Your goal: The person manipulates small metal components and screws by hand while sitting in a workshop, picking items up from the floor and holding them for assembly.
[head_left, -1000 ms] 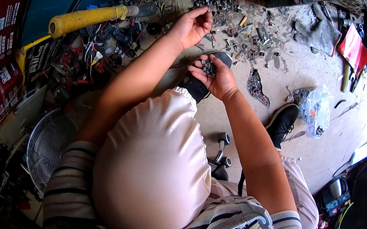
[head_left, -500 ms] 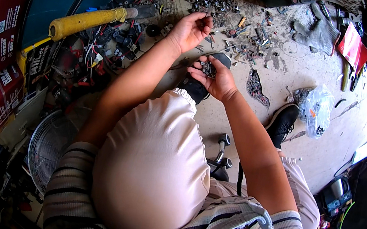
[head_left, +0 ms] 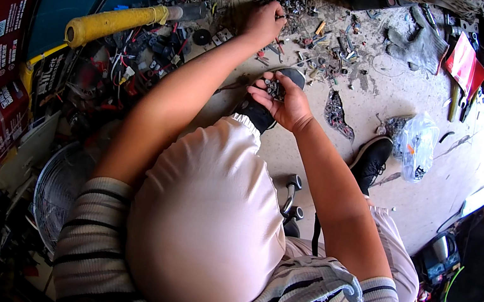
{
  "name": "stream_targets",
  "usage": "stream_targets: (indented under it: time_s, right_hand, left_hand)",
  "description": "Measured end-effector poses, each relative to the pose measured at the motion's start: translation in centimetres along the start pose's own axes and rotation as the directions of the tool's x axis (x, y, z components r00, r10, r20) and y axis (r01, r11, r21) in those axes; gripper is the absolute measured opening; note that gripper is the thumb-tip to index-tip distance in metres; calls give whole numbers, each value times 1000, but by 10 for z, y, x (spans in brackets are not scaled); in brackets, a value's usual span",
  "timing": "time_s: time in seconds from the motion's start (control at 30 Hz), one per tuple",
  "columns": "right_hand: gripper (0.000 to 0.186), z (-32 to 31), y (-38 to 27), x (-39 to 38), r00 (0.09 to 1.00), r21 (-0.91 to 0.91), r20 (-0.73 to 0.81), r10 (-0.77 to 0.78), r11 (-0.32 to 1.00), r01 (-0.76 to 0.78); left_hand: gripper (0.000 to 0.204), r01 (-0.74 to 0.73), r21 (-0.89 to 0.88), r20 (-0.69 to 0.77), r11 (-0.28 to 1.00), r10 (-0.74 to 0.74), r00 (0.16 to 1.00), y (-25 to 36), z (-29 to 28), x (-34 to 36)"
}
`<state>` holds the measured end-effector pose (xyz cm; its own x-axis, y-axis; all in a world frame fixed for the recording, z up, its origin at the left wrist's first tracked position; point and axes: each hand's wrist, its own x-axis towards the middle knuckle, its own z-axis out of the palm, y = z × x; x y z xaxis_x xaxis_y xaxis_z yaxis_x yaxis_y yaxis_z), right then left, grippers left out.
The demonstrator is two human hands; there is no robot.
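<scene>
My left hand (head_left: 265, 23) reaches down to the floor at the edge of a scatter of small dark metal parts (head_left: 292, 3). Its fingers are drawn together in a pinch; whatever lies between the fingertips is too small to make out. Nearer to me, above my black shoe (head_left: 256, 114), my right hand (head_left: 292, 105) is cupped palm up. In its curled fingers sits a little heap of small dark and silvery hardware pieces (head_left: 273, 88), whose exact kind I cannot tell.
A yellow-handled tool (head_left: 116, 24) lies at the left beside tangled wires and black parts (head_left: 135, 63). Red boxes (head_left: 3, 47) and a round wire-grille fan (head_left: 60, 184) stand further left. To the right are a clear plastic bag (head_left: 418, 148) and a grey glove (head_left: 420, 43).
My left hand has moved away from me and down to the scattered parts, turning its back upward. My right hand stays almost where it was, still cupping the pieces.
</scene>
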<state>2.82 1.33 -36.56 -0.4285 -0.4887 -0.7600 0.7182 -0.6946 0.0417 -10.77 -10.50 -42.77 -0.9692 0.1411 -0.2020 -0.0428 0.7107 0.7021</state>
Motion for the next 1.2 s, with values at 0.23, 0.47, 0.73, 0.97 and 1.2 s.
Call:
stream_targets:
  time_s: [0.23,0.47,0.73,0.97,1.2]
  right_hand:
    - [31,-1,0,1,1000,5,10,7,1000,-7]
    - [31,0,-1,-1,1000,8,6,4,1000,-4]
    - [30,-2,-1,0,1000,24,16,-1,1000,0]
    - [30,1,-2,-2,1000,12,10,1,1000,-2]
    - [29,-1,-1,0,1000,2,13,2,1000,-2]
  left_hand:
    - [15,-9,-240,30,971,17,999,3,-11,-13]
    - [14,15,-539,74,842,30,997,13,-18,-31]
    - [15,252,-819,248,516,-78,966,14,-21,-37]
    - [12,410,-883,388,228,-138,911,17,-23,-28]
    - [11,41,-479,135,877,27,990,13,-3,2]
